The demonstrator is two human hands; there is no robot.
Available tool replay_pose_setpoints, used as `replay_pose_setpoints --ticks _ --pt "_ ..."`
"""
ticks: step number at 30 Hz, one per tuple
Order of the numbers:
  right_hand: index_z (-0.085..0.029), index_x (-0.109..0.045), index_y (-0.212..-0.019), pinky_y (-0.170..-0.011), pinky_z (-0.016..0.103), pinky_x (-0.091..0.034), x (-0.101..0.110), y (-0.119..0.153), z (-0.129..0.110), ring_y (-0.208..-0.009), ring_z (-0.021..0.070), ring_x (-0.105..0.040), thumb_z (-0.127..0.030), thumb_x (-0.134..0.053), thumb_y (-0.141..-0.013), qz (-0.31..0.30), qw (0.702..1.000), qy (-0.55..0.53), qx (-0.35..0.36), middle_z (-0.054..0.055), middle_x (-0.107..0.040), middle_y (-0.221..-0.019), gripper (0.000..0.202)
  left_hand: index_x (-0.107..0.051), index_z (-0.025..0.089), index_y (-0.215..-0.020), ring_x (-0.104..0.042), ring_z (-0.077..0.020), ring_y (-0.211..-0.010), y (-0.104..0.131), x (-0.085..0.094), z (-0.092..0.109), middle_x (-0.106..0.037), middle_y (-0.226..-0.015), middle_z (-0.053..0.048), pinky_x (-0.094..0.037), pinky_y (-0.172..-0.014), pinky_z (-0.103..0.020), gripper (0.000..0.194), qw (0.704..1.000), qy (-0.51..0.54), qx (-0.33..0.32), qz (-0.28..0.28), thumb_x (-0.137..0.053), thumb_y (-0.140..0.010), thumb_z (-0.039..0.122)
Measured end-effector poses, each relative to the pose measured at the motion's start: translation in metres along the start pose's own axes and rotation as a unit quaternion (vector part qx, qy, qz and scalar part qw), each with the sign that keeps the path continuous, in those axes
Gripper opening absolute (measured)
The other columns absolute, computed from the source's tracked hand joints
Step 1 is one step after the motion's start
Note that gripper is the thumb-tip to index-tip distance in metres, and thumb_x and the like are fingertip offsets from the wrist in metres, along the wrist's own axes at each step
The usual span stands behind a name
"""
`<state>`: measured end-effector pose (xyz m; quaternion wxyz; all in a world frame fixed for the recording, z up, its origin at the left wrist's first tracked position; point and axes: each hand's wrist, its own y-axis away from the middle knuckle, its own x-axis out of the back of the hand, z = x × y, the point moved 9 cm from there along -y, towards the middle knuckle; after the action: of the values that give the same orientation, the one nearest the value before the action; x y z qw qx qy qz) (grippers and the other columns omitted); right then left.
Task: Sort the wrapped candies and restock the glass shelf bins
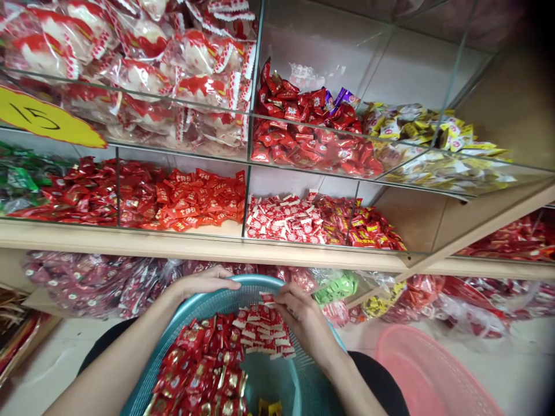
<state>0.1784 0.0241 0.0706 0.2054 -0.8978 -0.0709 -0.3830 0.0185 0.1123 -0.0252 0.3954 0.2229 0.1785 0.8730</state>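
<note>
A teal mesh basket (pixel 260 280) sits low in front of me, between my knees. My left hand (pixel 206 283) grips its far rim, with the fingers laid along the edge. My right hand (pixel 299 315) is inside the right part of the rim, its fingers closed on a red-and-white wrapped candy (pixel 266 298). Beneath those fingers lies a cluster of similar red-and-white candies (pixel 262 329). Red wrapped candies with gold print (pixel 202 364) fill the basket's left part. A smaller teal container (pixel 271 375) shows inside, with a few yellow wrappers (pixel 271 408) at the bottom.
Glass-fronted shelves (pixel 208 245) stand ahead, their compartments holding red, orange, green and yellow wrapped candies. A yellow price tag (pixel 47 118) reads 15. Bagged candies (pixel 99 283) lie under the lowest shelf. On the floor at right stands a pink basket (pixel 429 370).
</note>
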Motion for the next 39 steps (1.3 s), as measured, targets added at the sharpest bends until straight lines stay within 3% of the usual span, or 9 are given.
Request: replay_pose_setpoints --ticks 3,8,16,24,39 --pt "-0.021 -0.060 -0.086 -0.069 0.024 -0.045 -0.015 0.007 0.017 -0.077 0.0131 -0.057 -0.021 -0.040 -0.089 -0.038 0.998 0.044 -0.031 0.004 -0.057 -0.090 0.020 -0.064 0.016 -0.072 -0.051 -0.0122 -0.056 -0.001 0.001 -0.001 -0.060 -0.062 0.002 -0.037 -0.052 -0.021 0.042 1.000 -0.007 0.001 0.007 -0.059 -0.064 0.057" --pt "-0.021 -0.058 -0.081 -0.066 0.022 -0.042 -0.021 0.010 0.018 -0.075 0.0126 -0.057 -0.020 -0.038 -0.090 -0.082 0.989 0.109 -0.054 0.002 -0.055 -0.089 0.022 -0.065 0.016 -0.075 -0.052 -0.0124 -0.057 -0.003 0.000 -0.001 -0.061 -0.065 0.002 -0.038 -0.053 -0.021 0.042 1.000 -0.009 -0.004 -0.005 -0.058 -0.066 0.056" --pt "-0.019 -0.052 -0.071 -0.055 0.024 -0.034 -0.029 0.010 0.021 -0.066 0.0120 -0.053 -0.013 -0.041 -0.086 -0.091 0.972 0.206 -0.059 0.002 -0.054 -0.082 0.020 -0.063 0.017 -0.071 -0.051 -0.0140 -0.060 -0.003 0.003 -0.003 -0.058 -0.063 0.002 -0.036 -0.052 -0.022 0.044 0.999 -0.044 -0.013 0.013 -0.056 -0.065 0.060" --pt "-0.020 -0.050 -0.074 -0.056 0.023 -0.034 -0.043 0.013 0.024 -0.071 0.0115 -0.055 -0.010 -0.040 -0.085 -0.128 0.972 0.189 -0.054 0.001 -0.054 -0.086 0.018 -0.064 0.017 -0.071 -0.049 -0.0135 -0.058 -0.003 0.003 -0.002 -0.058 -0.062 0.001 -0.034 -0.052 -0.022 0.045 0.998 -0.046 -0.026 0.016 -0.056 -0.064 0.061" --pt "-0.020 -0.049 -0.074 -0.061 0.024 -0.036 -0.049 0.015 0.025 -0.077 0.0145 -0.055 -0.005 -0.041 -0.081 -0.154 0.967 0.199 -0.048 0.002 -0.057 -0.084 0.018 -0.062 0.017 -0.069 -0.049 -0.0132 -0.058 -0.003 0.002 -0.003 -0.056 -0.061 0.001 -0.035 -0.051 -0.021 0.047 0.998 -0.054 -0.021 0.010 -0.055 -0.065 0.063"
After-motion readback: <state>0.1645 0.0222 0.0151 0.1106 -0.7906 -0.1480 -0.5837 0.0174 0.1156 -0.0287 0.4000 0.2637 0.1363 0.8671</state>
